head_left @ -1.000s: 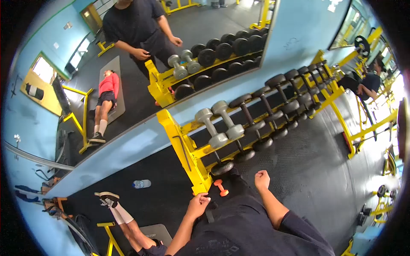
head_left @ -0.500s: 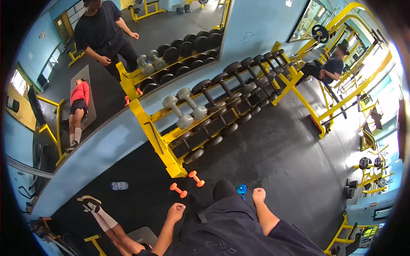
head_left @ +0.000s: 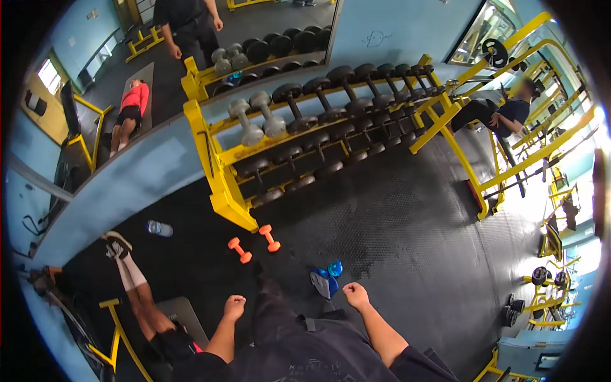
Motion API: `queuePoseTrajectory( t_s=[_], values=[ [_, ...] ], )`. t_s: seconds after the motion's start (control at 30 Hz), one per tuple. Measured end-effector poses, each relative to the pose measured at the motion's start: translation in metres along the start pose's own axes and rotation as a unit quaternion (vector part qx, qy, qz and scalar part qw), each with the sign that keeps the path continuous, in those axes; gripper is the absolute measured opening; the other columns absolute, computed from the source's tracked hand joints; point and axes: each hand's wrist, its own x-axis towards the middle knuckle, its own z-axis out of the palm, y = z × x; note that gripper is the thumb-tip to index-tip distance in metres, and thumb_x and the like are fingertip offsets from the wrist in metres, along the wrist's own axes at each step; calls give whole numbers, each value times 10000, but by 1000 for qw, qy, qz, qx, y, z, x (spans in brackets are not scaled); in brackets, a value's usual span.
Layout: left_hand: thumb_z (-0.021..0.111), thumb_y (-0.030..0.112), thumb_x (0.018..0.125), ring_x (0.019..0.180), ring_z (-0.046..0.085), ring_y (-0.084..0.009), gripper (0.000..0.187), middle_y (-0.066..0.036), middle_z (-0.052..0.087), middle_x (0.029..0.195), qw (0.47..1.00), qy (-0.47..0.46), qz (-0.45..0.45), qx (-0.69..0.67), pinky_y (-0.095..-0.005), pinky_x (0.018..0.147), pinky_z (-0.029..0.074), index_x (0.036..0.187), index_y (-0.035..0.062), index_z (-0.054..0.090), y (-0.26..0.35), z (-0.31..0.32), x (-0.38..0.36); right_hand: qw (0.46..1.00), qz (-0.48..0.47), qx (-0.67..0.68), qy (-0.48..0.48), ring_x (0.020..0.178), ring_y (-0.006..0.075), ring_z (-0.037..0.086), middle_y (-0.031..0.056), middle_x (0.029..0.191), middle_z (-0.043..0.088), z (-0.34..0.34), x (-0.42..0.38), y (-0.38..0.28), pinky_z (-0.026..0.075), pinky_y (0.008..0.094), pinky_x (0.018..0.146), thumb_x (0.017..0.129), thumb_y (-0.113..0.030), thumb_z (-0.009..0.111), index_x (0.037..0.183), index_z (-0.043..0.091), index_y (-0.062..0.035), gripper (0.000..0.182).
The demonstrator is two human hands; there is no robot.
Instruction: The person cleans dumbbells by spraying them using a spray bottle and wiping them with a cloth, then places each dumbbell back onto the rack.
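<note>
My left hand is loosely closed in front of my body, with nothing visible in it. Curled fingers also show on my right hand, which appears to hold nothing. Just beyond the right hand, a blue and grey cloth-like item lies on the floor beside a bright blue bottle-like object. Two small orange dumbbells, one on the left and one on the right, rest on the floor ahead of me. Neither hand touches any of these.
A yellow rack carries grey and black dumbbells in two rows. A person lies on a mat at left, near a water bottle. Another person sits at a yellow machine. A mirror hangs behind the rack.
My view has tilted down and shifted, and my body appears further forward. Both hands have swung slightly and stay closed. The blue and grey item has come into view from behind my leg.
</note>
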Motion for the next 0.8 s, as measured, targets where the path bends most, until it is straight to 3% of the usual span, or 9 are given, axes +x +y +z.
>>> queuePoseTrajectory(
  t_s=[0.07,0.23,0.37,0.43,0.5,0.53,0.67,0.77,0.8],
  values=[
    [693,216,885,876,676,-209,252,-99,712,943,999,4,-13,-32,-324,807,522,1060,36,665,9,25,-39,997,-6,29,-70,672,112,594,23,756,645,-10,-2,28,486,262,637,885,-152,649,943,661,-14,150],
    [689,183,897,731,608,-114,246,-14,658,781,996,-14,-5,-90,-274,714,496,1078,19,652,23,69,-133,993,30,78,-86,733,123,613,27,823,648,-26,-11,98,510,273,648,916,-130,611,951,657,-24,120],
    [684,197,901,719,578,-92,274,4,646,816,998,-7,4,-60,-261,716,487,1113,28,646,12,84,-173,980,65,157,-106,799,130,624,34,870,647,-37,-33,103,537,288,659,931,-107,583,969,648,-27,110],
    [682,205,904,745,588,-98,283,2,653,847,998,-13,-17,-60,-266,734,492,1129,38,643,4,87,-187,980,67,143,-122,739,121,611,25,813,633,-26,-33,116,518,278,627,930,-105,582,956,642,-23,105],
    [682,203,904,751,592,-102,286,-1,654,844,999,-17,-5,-31,-268,742,494,1134,38,641,-5,92,-195,991,-10,67,-118,661,114,583,6,743,604,0,-17,155,492,270,591,927,-103,581,939,636,-24,97],
    [679,204,907,757,596,-103,287,-3,654,850,999,-23,-13,-29,-269,745,494,1136,35,637,-13,96,-195,991,-8,77,-114,598,106,550,-9,685,572,11,-13,163,467,265,564,924,-100,582,922,630,-26,88],
    [674,209,913,784,611,-114,285,-17,665,875,998,-45,-29,-37,-276,764,498,1132,31,633,-54,124,-174,990,6,46,-134,590,105,551,-12,693,583,49,4,175,470,267,568,913,-114,600,928,637,-29,94],
    [673,215,916,787,616,-117,290,-21,667,877,995,-50,-52,-68,-276,767,499,1139,35,630,-85,154,-139,987,-36,-56,-150,610,109,590,13,737,639,84,28,172,489,285,595,897,-182,625,950,650,-25,168],
    [670,222,919,806,623,-125,298,-22,665,883,994,-54,-60,-79,-281,783,501,1151,40,627,-95,167,-122,982,-15,-62,-176,753,188,642,71,817,678,100,44,176,506,324,710,887,-229,629,981,663,-37,216]
  ],
)
